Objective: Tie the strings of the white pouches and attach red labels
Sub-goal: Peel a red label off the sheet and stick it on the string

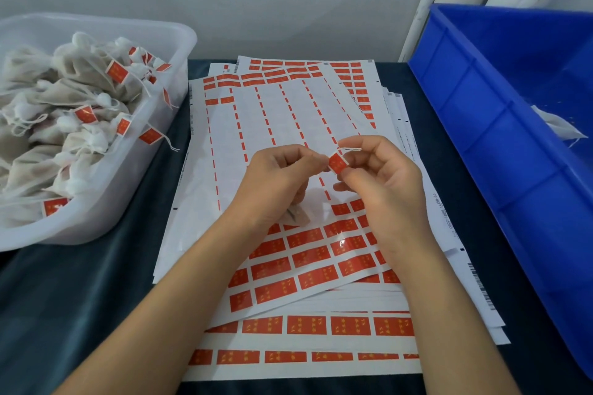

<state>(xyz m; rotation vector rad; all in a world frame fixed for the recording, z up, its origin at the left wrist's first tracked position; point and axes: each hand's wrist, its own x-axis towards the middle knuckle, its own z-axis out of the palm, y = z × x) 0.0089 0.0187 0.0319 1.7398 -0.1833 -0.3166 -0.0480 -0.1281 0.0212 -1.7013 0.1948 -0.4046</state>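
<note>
At the far left a clear tub (179, 42) holds finished white pouches (73, 99), tied and already carrying red tags. Stacked label sheets (288, 269) cover the dark tabletop (96, 298) in the middle, the top sheet largely stripped through its centre.

The step in hand looks like folding a red label (337, 163) over the string (350, 149) of the pouch being worked. To do it well, I judge the string should lie along the fold line before the two sticky halves meet, the edges should line up square, and the pinch should run from the fold outward so the halves bond flat. A skewed first contact would be hard to undo on such a small sticker.

The left hand (279, 176) hovers above the sheets, fingers curled, its tips pinching at the label's left edge; a bit of pouch fabric (296, 213) shows beneath its palm, mostly hidden. The right hand (382, 179) faces it, thumb and forefinger pinching the label, with the string ends poking out above. Both forearms angle in from the bottom edge.

A blue crate (481, 125) stands at the right
</note>
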